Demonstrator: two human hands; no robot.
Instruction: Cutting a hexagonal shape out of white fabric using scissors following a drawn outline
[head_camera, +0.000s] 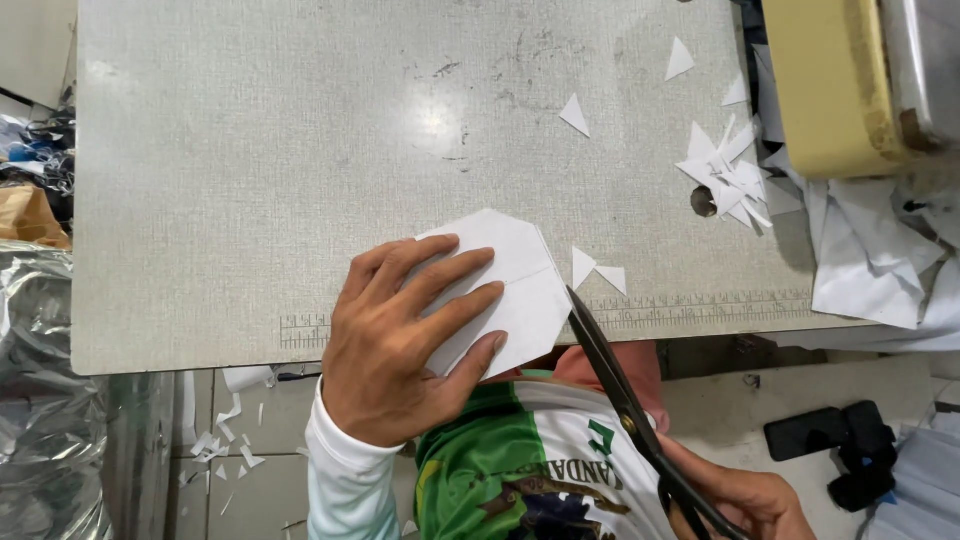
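Head view: left hand (400, 345), fingers spread flat, pressing a white folded paper piece (520, 280) at the near edge of the grey tabletop (250, 180). Right hand (745, 500), fingers curled through black scissors (625, 400), blade tips touching the paper's edge. White triangular offcuts (725, 175) lie far right.

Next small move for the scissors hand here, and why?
Probably close the scissors along the white piece's lower right edge. The blade tips sit right at that edge, the left hand presses the piece flat on the table, and the right hand grips the handles. Trimmed triangles lie beside it.
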